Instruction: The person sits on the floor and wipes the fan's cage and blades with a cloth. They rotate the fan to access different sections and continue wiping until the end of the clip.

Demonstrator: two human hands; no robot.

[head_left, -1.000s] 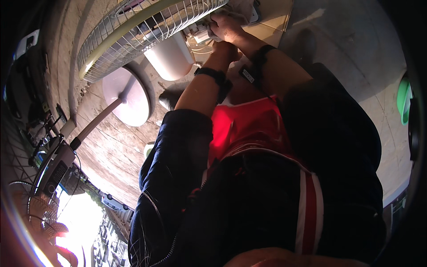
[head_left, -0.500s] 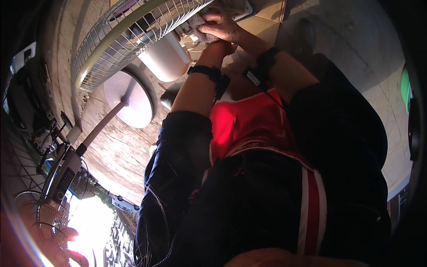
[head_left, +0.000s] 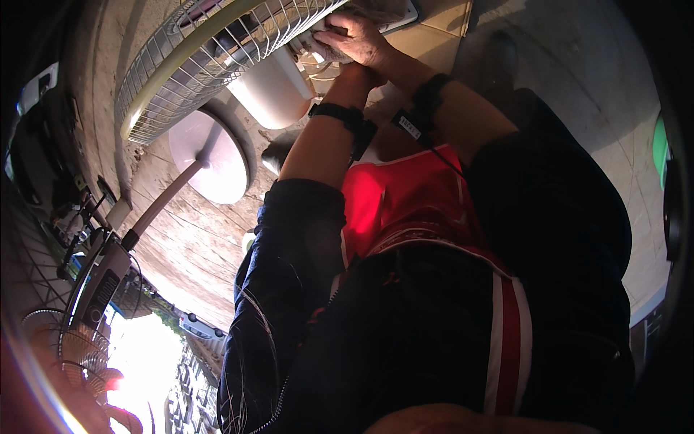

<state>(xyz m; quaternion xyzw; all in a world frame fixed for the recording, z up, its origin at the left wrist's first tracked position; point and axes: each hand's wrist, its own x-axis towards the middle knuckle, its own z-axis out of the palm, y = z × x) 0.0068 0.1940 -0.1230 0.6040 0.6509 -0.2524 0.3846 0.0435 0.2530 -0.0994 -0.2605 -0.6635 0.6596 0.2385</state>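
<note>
Fan cage takes up the upper left, its curved rim slanting up to the top edge; tight on that side, wire close to the right hand. Picture's top edge is just above the hands. Cardboard at top right of centre, a folded edge down its right side, near the right hand. Grey floor runs along the right side, wider room there. Lower left of the cage: round pale base on the floor, pole slanting down-left to a control box.

Containers: white tub-like body, upper left of centre, beside the cage, tilted; inside not visible, can't tell contents. Green basin cut off at right edge, contents not visible.

Hands: both at top centre, arms reaching up the frame, wrists near each other. Right hand bent over a greyish cloth, fingers curled, pinching it; cloth lies just beside the cage's right end, partly hidden under the fingers. Left hand just below, tucked under the right wrist, fingers hidden, can't tell if spread or gripping. Black wrist straps on both arms, dark sleeves pushed up.
</note>
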